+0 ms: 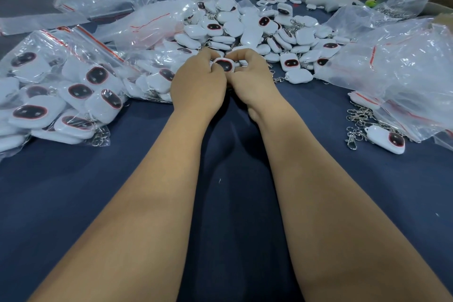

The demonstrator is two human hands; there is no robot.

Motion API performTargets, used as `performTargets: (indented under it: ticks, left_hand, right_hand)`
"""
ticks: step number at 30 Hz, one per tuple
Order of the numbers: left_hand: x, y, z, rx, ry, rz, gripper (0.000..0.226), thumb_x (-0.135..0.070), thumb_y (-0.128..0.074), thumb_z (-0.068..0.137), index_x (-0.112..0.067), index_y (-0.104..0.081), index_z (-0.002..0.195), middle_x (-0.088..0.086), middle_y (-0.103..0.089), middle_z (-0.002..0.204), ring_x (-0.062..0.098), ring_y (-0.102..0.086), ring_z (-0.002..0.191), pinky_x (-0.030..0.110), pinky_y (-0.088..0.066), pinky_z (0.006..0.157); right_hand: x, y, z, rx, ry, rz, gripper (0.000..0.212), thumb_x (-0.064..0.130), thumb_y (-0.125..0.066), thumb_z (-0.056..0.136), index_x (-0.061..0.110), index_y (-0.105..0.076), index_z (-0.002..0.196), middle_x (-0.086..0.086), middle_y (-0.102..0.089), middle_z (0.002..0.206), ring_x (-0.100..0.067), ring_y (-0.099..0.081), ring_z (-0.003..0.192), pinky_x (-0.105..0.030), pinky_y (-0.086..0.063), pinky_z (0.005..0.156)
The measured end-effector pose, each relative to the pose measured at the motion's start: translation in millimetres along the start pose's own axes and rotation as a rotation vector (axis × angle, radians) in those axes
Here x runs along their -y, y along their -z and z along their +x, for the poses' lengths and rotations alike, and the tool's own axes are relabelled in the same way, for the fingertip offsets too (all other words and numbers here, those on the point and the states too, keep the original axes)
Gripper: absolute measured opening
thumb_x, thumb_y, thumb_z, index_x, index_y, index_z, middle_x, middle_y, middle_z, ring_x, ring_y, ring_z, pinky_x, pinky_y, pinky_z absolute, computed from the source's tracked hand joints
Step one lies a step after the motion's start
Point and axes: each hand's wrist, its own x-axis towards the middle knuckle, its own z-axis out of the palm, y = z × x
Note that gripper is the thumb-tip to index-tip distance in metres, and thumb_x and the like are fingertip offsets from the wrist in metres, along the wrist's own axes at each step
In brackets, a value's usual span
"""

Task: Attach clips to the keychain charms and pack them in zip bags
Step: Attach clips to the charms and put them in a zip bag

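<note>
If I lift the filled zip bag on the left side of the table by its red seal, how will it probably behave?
The filled zip bag would probably sag and shift: its clear film is thin and wrinkled, and many loose white charms lie inside. It looks rather heavy for a soft bag, being packed full. The glossy film may also be slippery, so supporting it from below seems safer.

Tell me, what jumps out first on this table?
A big heap of white charms with dark faces fills the middle of the blue table, just beyond the hands. The left hand and right hand meet in front of it, both pinching one charm. Clear zip bags stuffed with charms lie at the left, and loose metal clips sit at the right.
</note>
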Motion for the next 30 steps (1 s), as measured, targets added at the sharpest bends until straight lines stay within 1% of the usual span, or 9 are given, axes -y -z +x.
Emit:
performTargets:
  ticks: [2, 6, 9, 12, 15, 19, 22, 27, 30]
  left_hand:
    - [0.5, 0.0, 0.8, 0.001, 0.010, 0.000, 0.030, -0.022, -0.041, 0.093, -0.026, -0.059, 0.117, -0.004, -0.063, 0.106, 0.016, -0.049, 0.091, 0.030, -0.030, 0.072]
    - [0.7, -0.2, 2.1, 0.001, 0.048, -0.004, 0.023, -0.024, -0.042, 0.094, -0.025, -0.055, 0.113, -0.006, -0.062, 0.098, 0.019, -0.052, 0.091, 0.032, -0.030, 0.069]
    - [0.8, -0.3, 1.1, 0.006, 0.046, 0.000, 0.023, -0.024, -0.042, 0.093, -0.025, -0.054, 0.112, -0.005, -0.062, 0.097, 0.020, -0.052, 0.091, 0.033, -0.031, 0.069]
    - [0.8, -0.1, 1.0, 0.005, 0.044, 0.001, 0.023, -0.027, -0.043, 0.094, -0.025, -0.055, 0.113, -0.006, -0.063, 0.097, 0.018, -0.053, 0.091, 0.032, -0.030, 0.065]
    - [0.3, 0.6, 0.9, -0.001, 0.042, -0.001, 0.023, -0.029, -0.043, 0.093, -0.025, -0.058, 0.111, -0.008, -0.061, 0.096, 0.017, -0.050, 0.089, 0.025, -0.027, 0.058]
    - [-0.3, 0.6, 0.0, -0.001, 0.021, 0.008, 0.022, -0.031, -0.042, 0.093, -0.022, -0.060, 0.102, -0.007, -0.059, 0.092, 0.019, -0.049, 0.087, 0.026, -0.026, 0.058]
    - [-0.5, -0.2, 0.1, -0.003, 0.025, 0.012, 0.019, -0.033, -0.043, 0.094, -0.024, -0.058, 0.099, -0.009, -0.057, 0.087, 0.018, -0.049, 0.086, 0.021, -0.025, 0.057]
    - [-0.5, 0.6, 0.3, 0.002, 0.030, -0.010, 0.010, -0.033, -0.045, 0.093, -0.028, -0.052, 0.097, -0.010, -0.059, 0.088, 0.018, -0.051, 0.085, 0.021, -0.026, 0.056]
    - [-0.3, 0.7, 0.5, 0.003, 0.016, 0.001, 0.007, -0.031, -0.045, 0.094, -0.027, -0.050, 0.096, -0.009, -0.059, 0.089, 0.019, -0.051, 0.084, 0.022, -0.026, 0.056]
  right_hand:
    - [0.6, -0.4, -0.6, 0.007, -0.009, 0.032, 0.027, -0.004, -0.068, 0.082, 0.010, -0.057, 0.103, -0.005, -0.062, 0.079, -0.009, -0.057, 0.060, -0.021, -0.049, 0.057]
    - [5.1, -0.4, 1.0, 0.022, -0.056, 0.104, 0.028, -0.008, -0.056, 0.086, 0.007, -0.061, 0.108, -0.009, -0.062, 0.084, -0.004, -0.057, 0.049, -0.017, -0.046, 0.049]
    - [4.7, 0.9, 3.0, 0.033, -0.072, 0.085, 0.028, -0.002, -0.054, 0.088, 0.002, -0.064, 0.114, -0.009, -0.066, 0.086, -0.009, -0.059, 0.059, -0.019, -0.046, 0.054]
    - [4.5, 1.9, 2.2, 0.042, -0.056, 0.076, 0.024, -0.003, -0.052, 0.090, 0.002, -0.066, 0.109, -0.006, -0.067, 0.080, -0.005, -0.059, 0.055, -0.016, -0.046, 0.051]
    - [5.4, 2.0, 1.6, 0.042, -0.061, 0.091, 0.026, -0.008, -0.047, 0.091, 0.006, -0.062, 0.107, -0.007, -0.064, 0.083, -0.002, -0.058, 0.049, -0.015, -0.045, 0.048]
    - [6.5, 0.0, 0.0, 0.050, -0.059, 0.108, 0.028, -0.013, -0.043, 0.088, 0.007, -0.061, 0.097, -0.006, -0.063, 0.077, 0.001, -0.054, 0.042, -0.014, -0.042, 0.043]
    - [7.0, -1.3, -0.6, 0.050, -0.046, 0.113, 0.026, -0.011, -0.046, 0.088, 0.009, -0.060, 0.090, -0.003, -0.062, 0.070, 0.001, -0.053, 0.042, -0.014, -0.041, 0.042]
    - [5.0, -1.3, 1.4, 0.016, -0.055, 0.108, 0.029, -0.012, -0.044, 0.088, 0.006, -0.062, 0.102, -0.005, -0.063, 0.076, 0.003, -0.053, 0.042, -0.013, -0.041, 0.044]
    - [5.7, -1.3, 0.6, 0.027, -0.053, 0.125, 0.030, -0.013, -0.042, 0.088, 0.005, -0.061, 0.102, -0.006, -0.061, 0.077, 0.003, -0.054, 0.042, -0.013, -0.042, 0.044]
